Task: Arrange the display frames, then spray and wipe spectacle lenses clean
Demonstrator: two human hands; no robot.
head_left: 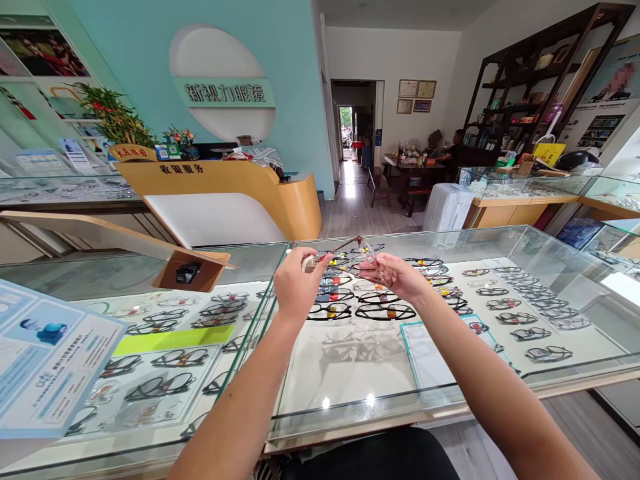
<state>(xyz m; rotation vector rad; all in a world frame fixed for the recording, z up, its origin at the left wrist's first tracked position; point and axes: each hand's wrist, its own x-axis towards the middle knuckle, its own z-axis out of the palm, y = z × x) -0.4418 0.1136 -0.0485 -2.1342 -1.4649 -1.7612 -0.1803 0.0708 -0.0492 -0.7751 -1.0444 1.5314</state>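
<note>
A pair of eyeglasses (pixel 346 245) with a reddish-brown temple and a clear front is held up above the glass display case (pixel 320 413). My left hand (pixel 296 283) is closed around the temple end, and a small whitish item (pixel 309 264) pokes out between its fingers; I cannot make out its kind. On the other side, my right hand (pixel 403 275) pinches the clear front of the same eyeglasses near a lens. Under the glass below both hands lie rows of dark-framed glasses (pixel 385 311), several with yellow or orange tags.
At the left, a blue-and-white leaflet (pixel 55 363) and a wooden mirror stand (pixel 193 268) rise over a second case. A teal-edged sheet (pixel 435 353) lies by my right forearm. Beyond are a yellow counter (pixel 295 207), a wrapped suitcase (pixel 447 215) and a seated person (pixel 456 140).
</note>
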